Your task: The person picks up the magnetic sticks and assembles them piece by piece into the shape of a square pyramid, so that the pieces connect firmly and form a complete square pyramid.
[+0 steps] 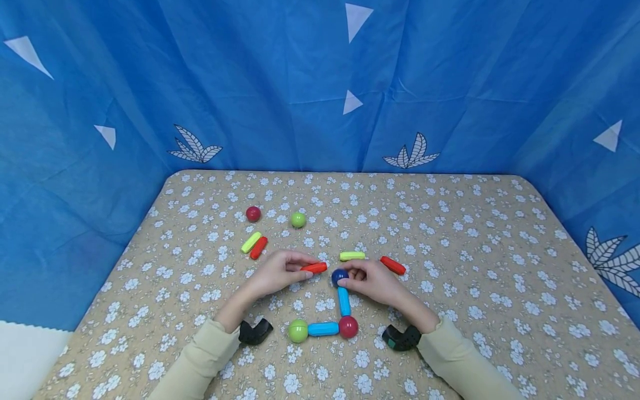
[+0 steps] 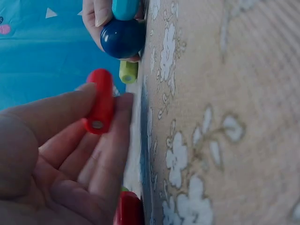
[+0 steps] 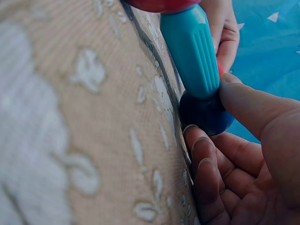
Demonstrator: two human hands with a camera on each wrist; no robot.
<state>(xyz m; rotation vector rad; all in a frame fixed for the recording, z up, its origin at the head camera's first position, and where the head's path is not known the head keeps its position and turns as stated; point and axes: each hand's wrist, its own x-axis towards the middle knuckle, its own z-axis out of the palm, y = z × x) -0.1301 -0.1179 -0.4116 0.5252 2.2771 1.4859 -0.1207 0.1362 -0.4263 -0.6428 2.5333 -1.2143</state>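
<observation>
Between thumb and fingers, my left hand [image 1: 281,272] pinches a red magnetic stick [image 1: 314,268], with a small metal disc showing at its end in the left wrist view. My right hand [image 1: 376,281] grips a dark blue ball [image 1: 339,277] with thumb and fingertips. From that ball a light blue stick [image 1: 344,301] runs down to a red ball [image 1: 348,326]. A second light blue stick [image 1: 323,329] joins the red ball to a green ball [image 1: 297,330], making an L shape on the table. The red stick's tip is a short gap left of the blue ball.
Beyond the right hand lie a yellow-green stick [image 1: 352,256] and another red stick [image 1: 393,265]. Farther left are a loose red ball [image 1: 253,214], a green ball [image 1: 298,220], and a yellow-green stick [image 1: 251,242] beside a red one [image 1: 258,248]. A blue curtain [image 1: 320,83] hangs behind the table.
</observation>
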